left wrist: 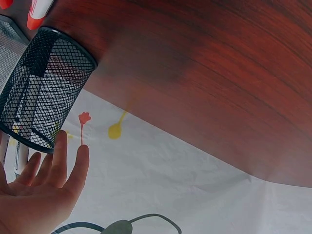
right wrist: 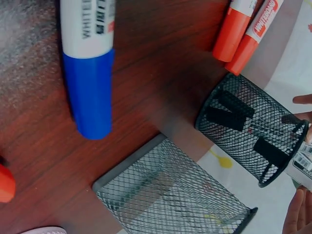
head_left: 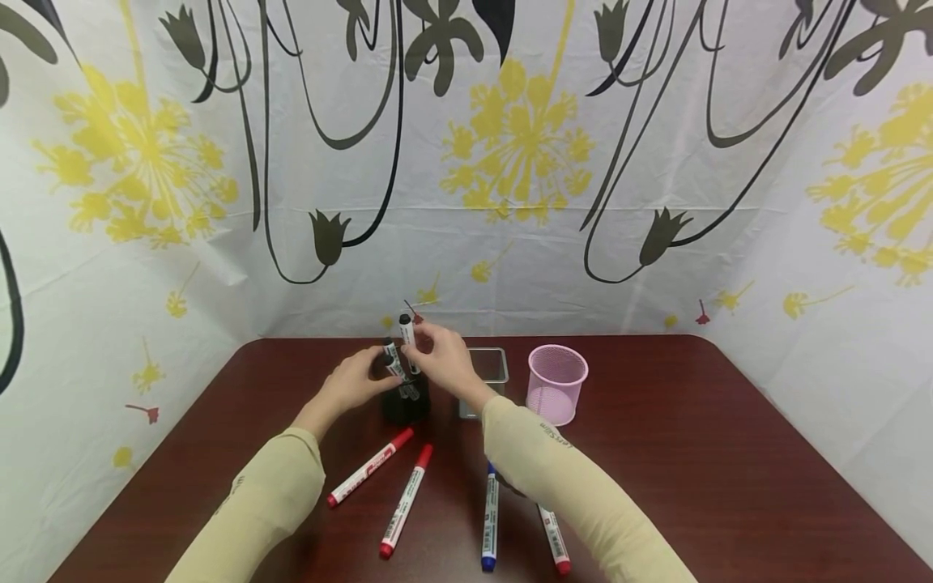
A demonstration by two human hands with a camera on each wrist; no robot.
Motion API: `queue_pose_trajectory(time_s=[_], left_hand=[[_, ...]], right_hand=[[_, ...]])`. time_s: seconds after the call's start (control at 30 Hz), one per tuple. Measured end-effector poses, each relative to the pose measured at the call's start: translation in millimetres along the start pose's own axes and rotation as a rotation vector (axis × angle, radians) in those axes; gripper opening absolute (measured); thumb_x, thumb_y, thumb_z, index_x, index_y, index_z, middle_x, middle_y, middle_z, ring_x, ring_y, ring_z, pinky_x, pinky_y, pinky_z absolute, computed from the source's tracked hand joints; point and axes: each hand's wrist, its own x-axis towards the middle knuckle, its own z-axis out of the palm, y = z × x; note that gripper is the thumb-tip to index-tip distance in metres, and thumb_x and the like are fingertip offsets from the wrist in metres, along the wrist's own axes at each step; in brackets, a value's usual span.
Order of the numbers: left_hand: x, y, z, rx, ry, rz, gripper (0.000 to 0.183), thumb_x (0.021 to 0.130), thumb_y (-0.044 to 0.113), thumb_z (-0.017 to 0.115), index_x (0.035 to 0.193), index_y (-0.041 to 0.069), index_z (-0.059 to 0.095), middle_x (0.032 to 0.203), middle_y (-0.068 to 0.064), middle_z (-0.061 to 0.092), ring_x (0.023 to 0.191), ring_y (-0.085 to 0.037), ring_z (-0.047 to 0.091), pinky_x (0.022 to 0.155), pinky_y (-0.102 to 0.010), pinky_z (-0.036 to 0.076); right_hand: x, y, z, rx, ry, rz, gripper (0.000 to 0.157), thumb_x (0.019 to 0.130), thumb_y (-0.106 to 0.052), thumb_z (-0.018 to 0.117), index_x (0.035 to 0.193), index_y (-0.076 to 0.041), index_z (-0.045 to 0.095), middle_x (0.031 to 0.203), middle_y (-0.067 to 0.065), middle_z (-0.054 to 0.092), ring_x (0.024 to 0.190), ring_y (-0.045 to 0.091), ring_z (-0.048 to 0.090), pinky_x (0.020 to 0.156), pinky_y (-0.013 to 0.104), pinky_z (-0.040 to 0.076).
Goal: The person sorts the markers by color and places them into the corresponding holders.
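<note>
The right hand (head_left: 446,360) pinches a black marker (head_left: 406,330), whose lower end is inside the black cup (head_left: 406,410), near the far edge of the table (head_left: 729,470), left of its middle. Two more black markers (head_left: 391,353) stand in the cup. The left hand (head_left: 351,382) reaches over its rim from the left, fingertips touching; whether it grips, I cannot tell. The tray (head_left: 490,367) and pink cup (head_left: 552,398) follow rightward along that edge. Toward the near edge lie three red markers (head_left: 405,504) and a blue marker (head_left: 490,520).
</note>
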Motion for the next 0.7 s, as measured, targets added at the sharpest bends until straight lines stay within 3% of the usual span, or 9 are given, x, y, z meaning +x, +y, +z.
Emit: queue_pose_trajectory(time_s=[0.47,0.7], left_hand=[[0.2,1.1,0.3,-0.011,0.006,0.002,0.061,0.079,0.037,0.064,0.125,0.002,0.044,0.117,-0.017,0.051,0.100,-0.030,0.050,0.080,-0.047,0.039],[-0.1,1.1,-0.4,-0.020,0.004,0.008,0.059,0.079,0.036,0.064,0.124,0.003,0.046,0.114,-0.016,0.052,0.097,-0.029,0.051,0.078,-0.046,0.040]], right_hand=[[-5.9,9.4,5.4,-0.043,0.001,0.065,0.034,0.082,-0.028,0.062,0.110,-0.010,0.060,0.106,0.005,0.060,0.090,0.017,0.056,0.070,0.032,0.045],[-6.4,10.1,5.5,0.017,0.003,0.072,0.028,0.082,-0.027,0.061,0.106,-0.013,0.063,0.092,-0.002,0.061,0.084,0.013,0.058,0.068,0.029,0.044]])
